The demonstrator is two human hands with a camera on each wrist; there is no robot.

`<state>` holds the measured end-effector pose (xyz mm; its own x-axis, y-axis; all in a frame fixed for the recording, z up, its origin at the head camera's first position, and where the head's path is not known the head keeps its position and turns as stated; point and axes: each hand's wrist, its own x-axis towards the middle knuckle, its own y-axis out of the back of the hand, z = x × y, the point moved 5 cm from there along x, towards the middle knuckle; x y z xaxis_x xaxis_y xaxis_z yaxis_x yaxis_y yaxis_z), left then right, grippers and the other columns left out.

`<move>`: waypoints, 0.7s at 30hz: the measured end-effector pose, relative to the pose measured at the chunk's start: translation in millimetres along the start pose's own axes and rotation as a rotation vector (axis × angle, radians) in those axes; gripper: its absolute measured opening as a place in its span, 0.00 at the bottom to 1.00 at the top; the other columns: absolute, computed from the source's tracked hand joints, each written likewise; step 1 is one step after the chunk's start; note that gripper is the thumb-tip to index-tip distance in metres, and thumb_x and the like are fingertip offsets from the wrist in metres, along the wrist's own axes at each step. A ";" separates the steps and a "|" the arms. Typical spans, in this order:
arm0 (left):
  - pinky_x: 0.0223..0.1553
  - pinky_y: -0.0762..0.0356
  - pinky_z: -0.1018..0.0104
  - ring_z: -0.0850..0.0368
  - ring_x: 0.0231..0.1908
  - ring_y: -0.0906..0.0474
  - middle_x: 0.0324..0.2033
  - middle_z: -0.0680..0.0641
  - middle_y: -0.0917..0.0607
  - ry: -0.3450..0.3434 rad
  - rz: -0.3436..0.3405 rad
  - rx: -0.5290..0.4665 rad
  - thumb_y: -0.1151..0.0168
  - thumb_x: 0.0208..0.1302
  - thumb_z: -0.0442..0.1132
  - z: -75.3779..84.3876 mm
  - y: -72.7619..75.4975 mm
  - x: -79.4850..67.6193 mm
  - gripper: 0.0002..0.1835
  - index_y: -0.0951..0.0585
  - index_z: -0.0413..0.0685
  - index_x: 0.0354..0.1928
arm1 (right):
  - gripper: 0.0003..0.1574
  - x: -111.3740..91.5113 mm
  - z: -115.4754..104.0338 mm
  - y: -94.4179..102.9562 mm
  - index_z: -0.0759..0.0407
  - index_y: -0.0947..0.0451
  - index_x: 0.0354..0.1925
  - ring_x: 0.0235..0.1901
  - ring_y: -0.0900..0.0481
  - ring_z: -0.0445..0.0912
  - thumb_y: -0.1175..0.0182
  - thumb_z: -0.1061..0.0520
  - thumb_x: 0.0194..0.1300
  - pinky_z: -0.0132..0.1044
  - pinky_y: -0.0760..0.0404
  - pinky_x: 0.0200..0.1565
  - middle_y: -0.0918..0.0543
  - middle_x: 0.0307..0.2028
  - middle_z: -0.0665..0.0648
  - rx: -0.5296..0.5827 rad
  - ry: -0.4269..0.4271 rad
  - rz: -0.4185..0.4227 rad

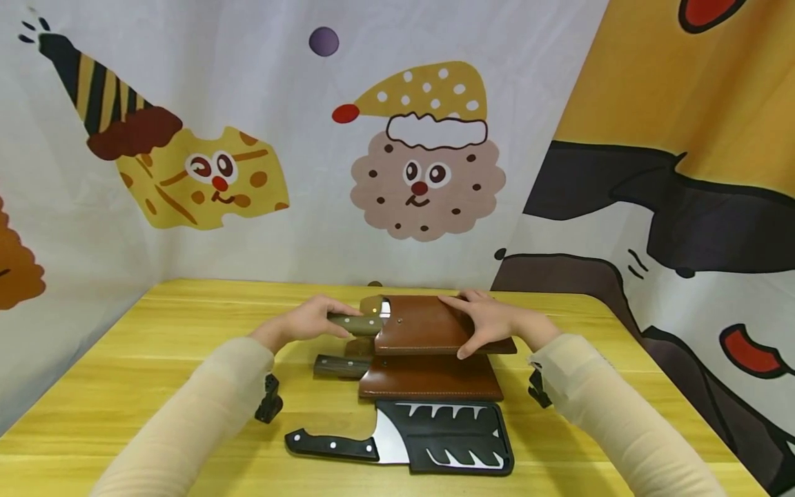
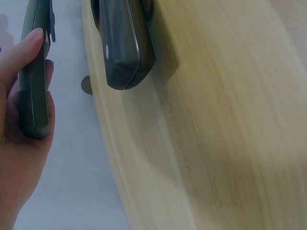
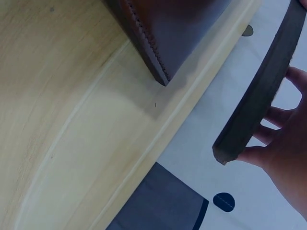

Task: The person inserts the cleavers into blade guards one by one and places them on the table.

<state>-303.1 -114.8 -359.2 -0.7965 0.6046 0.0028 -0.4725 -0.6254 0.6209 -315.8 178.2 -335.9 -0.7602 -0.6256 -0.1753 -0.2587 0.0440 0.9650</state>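
My left hand (image 1: 310,318) grips the olive-green handle of a knife (image 1: 359,325), thumb along it in the left wrist view. The knife's blade is mostly inside a brown leather sheath (image 1: 417,323), with a bit of bright metal showing at the mouth. My right hand (image 1: 493,322) holds this sheath by its right end, thumb on the near edge and fingers towards the far side. In the right wrist view, the fingers lie along the raised sheath's edge (image 3: 261,93). It overlaps a second brown sheath (image 1: 431,379), from which a dark wooden knife handle (image 1: 340,366) sticks out.
Nearest me on the wooden table (image 1: 186,386) lies a cleaver with a black riveted handle (image 1: 332,445) and a black blade cover (image 1: 456,442). A tan handle end (image 1: 370,304) shows behind the held knife. A cartoon-printed curtain (image 1: 310,172) hangs behind the table.
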 end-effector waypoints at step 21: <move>0.33 0.28 0.69 0.60 0.32 0.28 0.52 0.37 0.20 -0.023 0.062 0.116 0.35 0.56 0.31 5.1 3.6 18.5 0.22 0.22 0.41 0.56 | 0.70 25.4 -4.1 -0.8 0.52 0.53 0.73 0.64 0.42 0.66 0.29 0.35 0.40 0.65 0.41 0.60 0.44 0.66 0.71 -0.024 0.019 0.042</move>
<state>-317.6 -103.3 -352.9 -0.8134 0.5785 0.0606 -0.3751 -0.6013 0.7054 -332.4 159.1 -340.4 -0.7586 -0.6383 -0.1307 -0.2118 0.0519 0.9759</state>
